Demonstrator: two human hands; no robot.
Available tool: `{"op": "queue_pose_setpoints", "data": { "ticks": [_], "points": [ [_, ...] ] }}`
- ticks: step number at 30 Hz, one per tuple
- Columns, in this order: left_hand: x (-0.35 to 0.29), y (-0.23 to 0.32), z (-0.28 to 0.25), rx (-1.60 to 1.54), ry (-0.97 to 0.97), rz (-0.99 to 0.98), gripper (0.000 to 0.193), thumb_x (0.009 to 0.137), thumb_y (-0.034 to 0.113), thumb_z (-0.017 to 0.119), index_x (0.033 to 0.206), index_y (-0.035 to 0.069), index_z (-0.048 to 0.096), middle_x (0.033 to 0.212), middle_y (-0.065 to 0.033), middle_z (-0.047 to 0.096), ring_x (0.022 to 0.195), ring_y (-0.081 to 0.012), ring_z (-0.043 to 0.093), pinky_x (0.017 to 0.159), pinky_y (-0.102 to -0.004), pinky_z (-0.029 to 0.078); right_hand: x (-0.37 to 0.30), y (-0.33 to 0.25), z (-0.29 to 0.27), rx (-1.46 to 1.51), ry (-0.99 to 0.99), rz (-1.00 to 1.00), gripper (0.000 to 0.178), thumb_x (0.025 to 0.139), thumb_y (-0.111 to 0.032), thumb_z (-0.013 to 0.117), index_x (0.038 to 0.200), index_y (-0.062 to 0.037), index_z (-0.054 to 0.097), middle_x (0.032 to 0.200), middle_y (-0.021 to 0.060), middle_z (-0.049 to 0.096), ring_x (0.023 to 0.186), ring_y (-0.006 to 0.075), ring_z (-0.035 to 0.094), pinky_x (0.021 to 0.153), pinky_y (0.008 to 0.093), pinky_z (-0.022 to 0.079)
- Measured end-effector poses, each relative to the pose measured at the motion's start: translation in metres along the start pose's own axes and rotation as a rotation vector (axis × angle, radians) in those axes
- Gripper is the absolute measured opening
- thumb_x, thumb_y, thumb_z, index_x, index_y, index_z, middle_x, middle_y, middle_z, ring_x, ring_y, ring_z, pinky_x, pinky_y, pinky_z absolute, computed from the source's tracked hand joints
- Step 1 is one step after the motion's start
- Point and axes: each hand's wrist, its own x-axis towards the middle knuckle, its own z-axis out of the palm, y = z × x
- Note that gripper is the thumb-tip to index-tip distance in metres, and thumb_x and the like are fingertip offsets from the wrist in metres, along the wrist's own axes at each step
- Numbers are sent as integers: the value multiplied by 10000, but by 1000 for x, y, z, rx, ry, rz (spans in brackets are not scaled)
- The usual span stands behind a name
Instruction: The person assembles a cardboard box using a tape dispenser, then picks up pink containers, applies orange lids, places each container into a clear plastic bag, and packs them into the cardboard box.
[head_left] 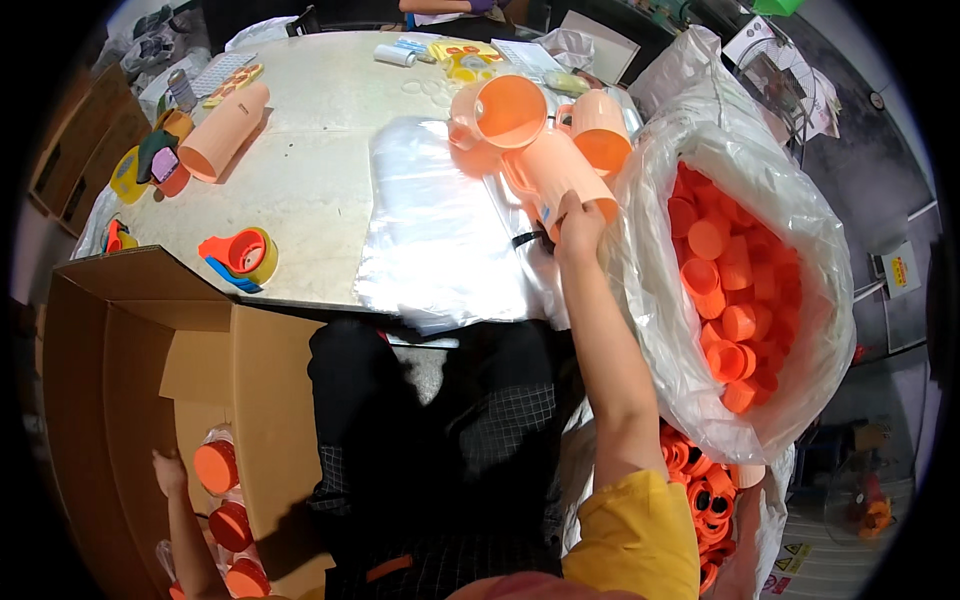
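Note:
My right hand [580, 228] grips a peach plastic jug [562, 172] by its open rim; the jug lies tilted at the table's right side. Beside it are two more peach jugs, a wide-mouthed one [482, 112] and another [598, 125] to its right. A stack of clear plastic bags [425, 225] lies left of them. My left hand [170, 472] is down inside a cardboard box [270, 420], thumb and fingers apart, with nothing visible in it. Next to it in the box stand several clear-wrapped containers with orange lids [216, 466].
A large clear-lined sack [640, 330] of orange cups [735, 270] stands right; black-and-orange parts [705, 500] sit below it. On the table [310, 170] are a peach cylinder [225, 132], a tape roll with an orange holder [245, 257] and more tape at left. Another person's arm [435, 6] shows far off.

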Motion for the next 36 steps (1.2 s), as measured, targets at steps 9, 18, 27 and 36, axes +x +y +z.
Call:
{"op": "queue_pose_setpoints", "data": {
  "ticks": [9, 18, 27, 36],
  "points": [
    [-167, 268, -151, -764, 282, 1007, 334, 1001, 94, 572, 1325, 14, 559, 1314, -149, 576, 1252, -290, 547, 1089, -386, 416, -158, -25, -65, 146, -203, -475, 301, 1037, -180, 611, 1238, 43, 600, 1230, 105, 653, 1124, 164, 600, 1002, 325, 446],
    [-420, 494, -214, -1138, 345, 1883, 613, 832, 305, 754, 1352, 29, 583, 1419, -147, 579, 1329, -345, 526, 1144, -506, 368, -236, -47, -88, 35, -264, -567, 217, 1052, -152, 576, 1152, 40, 588, 1153, 82, 639, 1065, 137, 571, 978, 293, 422],
    [-409, 528, -188, -684, 183, 1833, 711, 913, 530, 633, 1437, 63, 522, 1471, -129, 550, 1430, -306, 441, 1226, -544, 215, -276, -56, -103, -73, -233, -634, 319, 1046, -184, 589, 1176, 102, 644, 1104, 110, 684, 965, 143, 620, 891, 276, 484],
    [-452, 483, -195, -691, 50, 1805, 956, 829, 608, 683, 1536, 44, 376, 1591, -142, 401, 1513, -290, 313, 1250, -511, 170, -266, -48, -106, 19, -173, -594, 438, 1052, -267, 587, 1260, 117, 567, 1161, 131, 672, 1033, 176, 644, 903, 299, 503]
  ]
}}
